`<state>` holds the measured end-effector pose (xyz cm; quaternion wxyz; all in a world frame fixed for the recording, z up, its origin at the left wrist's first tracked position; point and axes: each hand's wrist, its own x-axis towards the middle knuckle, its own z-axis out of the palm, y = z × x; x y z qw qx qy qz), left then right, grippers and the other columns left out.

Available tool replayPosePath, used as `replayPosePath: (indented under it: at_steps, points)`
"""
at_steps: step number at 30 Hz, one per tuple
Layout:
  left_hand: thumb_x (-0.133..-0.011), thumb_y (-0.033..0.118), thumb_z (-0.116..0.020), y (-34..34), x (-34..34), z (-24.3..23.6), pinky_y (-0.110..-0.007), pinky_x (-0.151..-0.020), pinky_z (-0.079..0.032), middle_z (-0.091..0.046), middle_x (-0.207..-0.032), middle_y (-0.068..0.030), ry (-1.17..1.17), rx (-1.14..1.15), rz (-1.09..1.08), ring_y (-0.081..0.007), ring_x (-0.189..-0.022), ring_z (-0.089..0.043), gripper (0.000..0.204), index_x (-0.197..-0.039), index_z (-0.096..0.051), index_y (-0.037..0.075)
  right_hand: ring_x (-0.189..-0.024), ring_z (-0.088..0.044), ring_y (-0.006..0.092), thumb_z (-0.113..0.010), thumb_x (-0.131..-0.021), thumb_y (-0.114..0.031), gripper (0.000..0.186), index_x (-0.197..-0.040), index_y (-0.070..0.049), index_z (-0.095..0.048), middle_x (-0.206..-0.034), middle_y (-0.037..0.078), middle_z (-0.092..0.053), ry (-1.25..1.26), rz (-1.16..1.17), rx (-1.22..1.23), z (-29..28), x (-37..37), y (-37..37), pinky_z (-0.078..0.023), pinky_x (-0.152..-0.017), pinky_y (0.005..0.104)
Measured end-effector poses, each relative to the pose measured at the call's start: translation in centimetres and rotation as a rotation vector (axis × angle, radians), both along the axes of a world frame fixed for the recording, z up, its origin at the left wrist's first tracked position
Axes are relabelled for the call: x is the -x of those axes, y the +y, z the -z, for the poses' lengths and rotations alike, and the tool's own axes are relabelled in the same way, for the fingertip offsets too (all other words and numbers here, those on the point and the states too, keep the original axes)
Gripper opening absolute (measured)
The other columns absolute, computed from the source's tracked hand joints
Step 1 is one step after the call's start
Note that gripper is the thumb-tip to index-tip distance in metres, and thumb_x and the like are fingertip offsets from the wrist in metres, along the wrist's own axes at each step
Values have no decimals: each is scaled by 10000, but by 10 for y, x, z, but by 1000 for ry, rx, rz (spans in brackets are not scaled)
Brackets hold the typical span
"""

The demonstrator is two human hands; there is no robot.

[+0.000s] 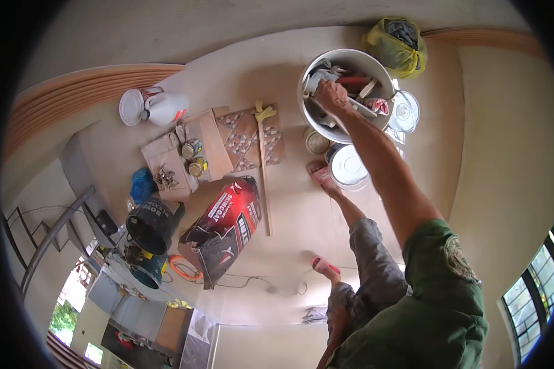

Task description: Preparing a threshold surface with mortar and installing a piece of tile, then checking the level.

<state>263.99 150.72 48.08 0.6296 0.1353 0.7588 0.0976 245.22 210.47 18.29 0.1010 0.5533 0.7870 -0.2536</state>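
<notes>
My right arm reaches across to a large white bucket (304, 92) full of tools. Over its near-left side, my right hand (331, 95) is closed, fingers curled down among the contents; what they grip is hidden. Beside the fingers lies a grey-white piece (320, 79) that I cannot name. A red-handled tool (353, 80), a brush-like tool with a pale handle (368, 88) and a red-and-white packet (379, 106) also show in the bucket. Low in the view, my left hand (339, 316) hangs beside my left leg, its fingers not clearly visible.
A lidded white pail (349, 166) and a can (317, 141) stand beside the bucket; a yellow bag (400, 49) lies behind. Leftward are a wooden stick (264, 178), a red-and-black sack (228, 224), small cans (197, 166), a white jug (166, 109) and black buckets (151, 227).
</notes>
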Motion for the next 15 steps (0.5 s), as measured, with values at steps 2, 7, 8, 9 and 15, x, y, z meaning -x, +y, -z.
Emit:
replayPosePath:
  at_steps: [2, 7, 8, 9, 15]
  points:
    - [-866, 182, -567, 6, 7, -16, -353, -727, -449, -579, -917, -141, 3, 25, -40, -286, -845, -577, 191, -973, -568, 23, -766, -648, 403, -537, -776, -239, 244, -863, -44, -654, -850, 231, -649, 63, -35, -32, -34, 20, -6, -527, -687, 488]
    - [-868, 179, -558, 46, 26, -37, -356, -742, -451, -581, -911, -149, -18, -83, -106, -286, -851, -578, 187, -948, -581, 11, -785, -658, 379, -518, -791, -245, 270, -870, -35, -668, -835, 233, -654, -76, -153, -72, -161, 15, 26, -534, -687, 450]
    - [-869, 178, -557, 58, 31, -40, -356, -745, -451, -582, -910, -151, -33, -127, -117, -286, -852, -578, 187, -943, -584, 9, -777, -656, 383, -540, -785, -288, 298, -885, -38, -669, -825, 232, -654, -43, -144, -93, -170, -2, 37, -531, -678, 454]
    - [-869, 178, -555, 69, 38, -43, -357, -748, -451, -582, -909, -152, -37, -165, -146, -286, -853, -578, 187, -938, -586, 6, -774, -654, 382, -556, -784, -329, 326, -916, -52, -665, -823, 218, -658, -5, -72, -66, -206, -3, 30, -528, -684, 456]
    - [-872, 174, -544, 125, 96, -102, -359, -765, -454, -585, -902, -161, -51, -459, -377, -287, -859, -578, 195, -907, -602, -9, -811, -625, 409, -527, -852, -463, 429, -968, -61, -617, -824, 211, -649, 29, 71, -272, -328, -61, -17, -487, -716, 476]
